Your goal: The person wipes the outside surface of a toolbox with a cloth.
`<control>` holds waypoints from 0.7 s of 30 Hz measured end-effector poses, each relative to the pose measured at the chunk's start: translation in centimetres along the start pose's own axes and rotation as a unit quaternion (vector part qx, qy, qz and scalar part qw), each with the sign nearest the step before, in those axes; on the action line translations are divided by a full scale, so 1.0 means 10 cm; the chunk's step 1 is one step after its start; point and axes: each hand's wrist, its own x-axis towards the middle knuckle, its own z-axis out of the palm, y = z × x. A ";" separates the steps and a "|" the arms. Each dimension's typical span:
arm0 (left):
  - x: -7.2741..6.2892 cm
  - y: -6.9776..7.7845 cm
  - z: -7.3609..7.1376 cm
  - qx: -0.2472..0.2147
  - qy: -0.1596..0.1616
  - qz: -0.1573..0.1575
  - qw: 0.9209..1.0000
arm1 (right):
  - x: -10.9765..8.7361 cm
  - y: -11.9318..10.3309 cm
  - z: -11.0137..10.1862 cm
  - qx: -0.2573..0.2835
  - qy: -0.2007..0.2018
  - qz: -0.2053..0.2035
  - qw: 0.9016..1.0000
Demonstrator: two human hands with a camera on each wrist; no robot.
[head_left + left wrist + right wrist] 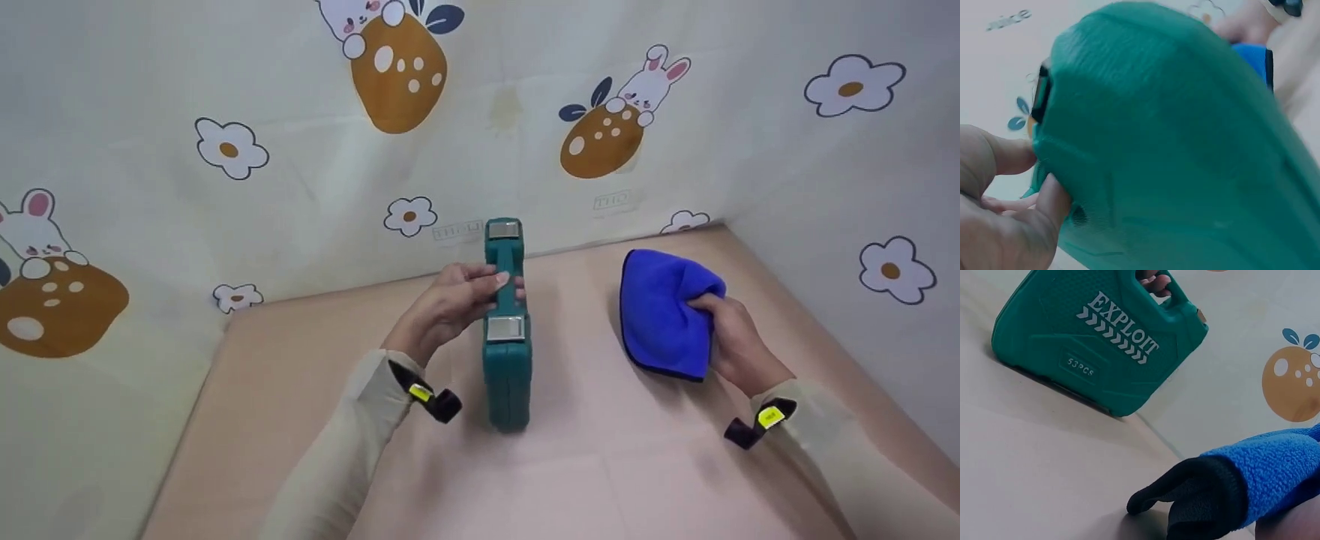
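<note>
A green plastic tool case (508, 382) stands upright in the middle of the table, its narrow side with two silver latches (505, 328) facing up in the head view. My left hand (448, 304) grips its handle, fingers passing through the opening. White lettering "EXPLOIT" and "53PCS" marks the broad face of the case (1089, 354) in the right wrist view. To the right, my right hand (739, 341) pinches a folded blue cloth (664, 315) with dark edging, thumb on top. The cloth hangs over the table, apart from the case.
The table (555, 480) wears a pale pink cover. Behind it and along both sides hang light sheets (300, 195) printed with rabbits and flowers, meeting the table at its back edge. Each sleeve carries a black strap (431, 397) near the wrist.
</note>
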 end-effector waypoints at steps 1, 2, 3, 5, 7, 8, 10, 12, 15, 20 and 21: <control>-0.02 -0.02 -0.06 -0.019 0.000 0.001 1.000 | 0.01 0.01 0.01 -0.004 0.001 0.000 1.000; -0.04 -0.03 -0.12 -0.039 0.002 0.003 0.999 | 0.02 0.01 0.01 -0.007 0.001 0.001 1.000; -0.06 -0.05 -0.18 -0.056 0.003 0.006 0.998 | 0.03 0.01 0.02 -0.009 0.001 0.001 1.000; -0.11 -0.07 -0.30 -0.087 0.009 0.010 0.996 | 0.05 0.02 0.03 -0.007 0.002 0.002 1.000; -0.15 -0.10 -0.41 -0.104 0.015 0.018 0.994 | 0.05 0.03 0.04 -0.007 0.000 0.003 1.000; -0.17 -0.11 -0.47 -0.109 0.016 0.022 0.994 | 0.05 0.03 0.04 -0.006 0.000 0.004 1.000; -0.21 -0.14 -0.57 -0.115 0.015 0.033 0.993 | 0.06 0.03 0.04 -0.004 0.002 0.002 1.000; -0.25 -0.17 -0.68 -0.117 0.009 0.042 0.992 | 0.05 0.04 0.05 -0.007 0.005 0.002 1.000; -0.33 -0.22 -0.88 -0.124 0.010 0.043 0.991 | 0.05 0.04 0.04 -0.026 0.007 0.003 1.000; -0.52 -0.40 -1.25 -0.086 0.024 0.021 0.996 | 0.05 0.05 0.01 -0.065 0.007 0.004 0.998; -0.55 -0.45 -1.30 -0.074 0.028 0.014 0.997 | 0.05 0.05 0.01 -0.071 0.008 0.003 0.997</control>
